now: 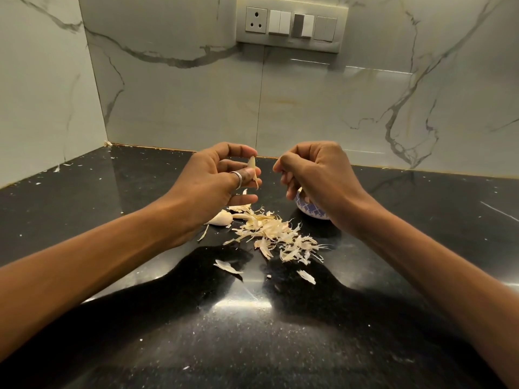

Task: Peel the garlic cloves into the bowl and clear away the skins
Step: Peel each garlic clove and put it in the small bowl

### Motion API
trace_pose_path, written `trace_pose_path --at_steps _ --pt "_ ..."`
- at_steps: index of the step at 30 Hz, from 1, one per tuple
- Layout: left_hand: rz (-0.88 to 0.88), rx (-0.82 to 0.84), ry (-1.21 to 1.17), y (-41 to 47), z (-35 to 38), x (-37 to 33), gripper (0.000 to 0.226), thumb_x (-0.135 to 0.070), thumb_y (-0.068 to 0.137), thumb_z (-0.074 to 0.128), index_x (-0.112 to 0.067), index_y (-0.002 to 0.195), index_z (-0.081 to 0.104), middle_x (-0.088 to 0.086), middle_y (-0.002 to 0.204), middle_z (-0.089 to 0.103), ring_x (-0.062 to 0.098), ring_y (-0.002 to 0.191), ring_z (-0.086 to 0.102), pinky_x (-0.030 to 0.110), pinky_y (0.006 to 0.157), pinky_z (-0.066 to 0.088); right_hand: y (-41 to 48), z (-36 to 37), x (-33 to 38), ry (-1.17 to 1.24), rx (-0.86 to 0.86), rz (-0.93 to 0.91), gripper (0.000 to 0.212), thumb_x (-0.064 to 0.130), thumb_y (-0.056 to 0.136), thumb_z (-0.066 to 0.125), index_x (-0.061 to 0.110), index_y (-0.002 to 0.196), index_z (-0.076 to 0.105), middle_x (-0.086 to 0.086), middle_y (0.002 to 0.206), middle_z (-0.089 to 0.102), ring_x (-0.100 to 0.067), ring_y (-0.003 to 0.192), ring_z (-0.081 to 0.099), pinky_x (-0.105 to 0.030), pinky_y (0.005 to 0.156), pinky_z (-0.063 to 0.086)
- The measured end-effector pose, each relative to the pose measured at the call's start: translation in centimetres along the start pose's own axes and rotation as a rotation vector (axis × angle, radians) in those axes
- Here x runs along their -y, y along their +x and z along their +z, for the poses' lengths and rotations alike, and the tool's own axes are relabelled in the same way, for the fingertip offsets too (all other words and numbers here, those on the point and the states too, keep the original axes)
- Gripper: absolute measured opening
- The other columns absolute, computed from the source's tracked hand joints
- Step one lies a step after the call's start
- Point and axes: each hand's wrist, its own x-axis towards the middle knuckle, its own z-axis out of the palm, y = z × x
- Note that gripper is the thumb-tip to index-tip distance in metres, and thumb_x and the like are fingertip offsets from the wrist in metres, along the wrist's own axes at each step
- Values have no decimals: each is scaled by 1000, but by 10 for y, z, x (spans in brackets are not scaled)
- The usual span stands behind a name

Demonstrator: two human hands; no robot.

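Observation:
My left hand [216, 181], with a ring on the thumb, pinches a pale garlic clove [252, 165] above the black counter; a strip of skin hangs from the clove. My right hand [317, 175] is just to the right of it, fingers curled, thumb and forefinger pinched on a small bit of skin [276, 167]. A small white bowl with a blue pattern [307, 210] stands under my right hand, mostly hidden by it. A pile of garlic skins [278, 234] lies on the counter between my forearms. Unpeeled garlic cloves [222, 219] lie beneath my left hand.
The black polished counter [252, 332] runs to a marble wall at the back and left, forming a corner. Loose skin flakes [228, 267] lie nearer me. A switch panel [290, 23] is on the back wall.

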Motion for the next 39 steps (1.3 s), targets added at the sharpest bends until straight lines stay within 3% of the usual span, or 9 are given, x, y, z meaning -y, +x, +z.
trace_pose_path --at_steps 6,10,12,15,19,27,34,36,39 --pt "37 77 49 -1 1 2 28 0 97 57 -17 119 63 12 107 71 19 96 73 28 71 61 0 0 -1 -14 47 -43 9 11 97 66 6 96 73 -7 81 73 -13 56 67 -18 54 48" --pt "47 99 64 0 1 2 29 0 98 56 -16 121 62 12 106 71 16 94 72 27 71 60 -2 0 0 72 129 -9 10 15 94 72 10 102 74 -8 88 77 -15 64 67 -54 70 58" --pt "53 88 67 0 0 3 28 0 98 56 -15 122 61 8 104 73 15 92 73 26 70 60 -2 0 -1 102 147 11 12 16 93 73 9 103 75 -11 90 77 -16 67 66 -62 75 55" --pt "53 67 69 0 0 3 24 -2 97 59 -11 119 60 0 97 75 13 90 74 25 69 60 -2 -1 -2 119 147 18 13 17 91 75 10 102 76 -16 91 75 -15 67 63 -52 71 54" --pt "67 59 100 1 0 2 23 -4 95 62 -10 117 62 3 98 75 15 91 74 23 68 59 -2 -1 -3 131 152 21 13 20 91 75 12 101 76 -19 91 73 -16 68 59 -41 67 47" --pt "105 49 160 1 -3 1 20 -6 90 69 -13 108 71 11 101 75 19 93 74 21 69 59 -1 0 -7 110 143 14 16 21 90 76 10 102 74 -5 86 73 -7 67 62 -39 72 52" --pt "114 36 185 2 -6 1 25 -3 84 74 -12 108 73 7 97 77 19 92 75 30 77 62 -1 1 -8 86 139 -20 14 23 91 75 11 98 76 4 73 72 -4 63 63 -22 56 50" --pt "107 27 184 2 -6 1 25 -2 84 75 -12 107 73 7 95 77 19 91 75 31 76 63 -1 2 -7 81 137 -22 14 22 94 72 10 99 76 3 71 71 -3 60 62 -22 53 48" --pt "98 24 185 1 -5 0 24 -1 84 75 -13 106 73 7 93 77 19 88 76 29 71 62 -1 2 -6 50 126 -33 12 22 97 68 13 95 76 -4 76 73 -8 64 65 -36 62 55"
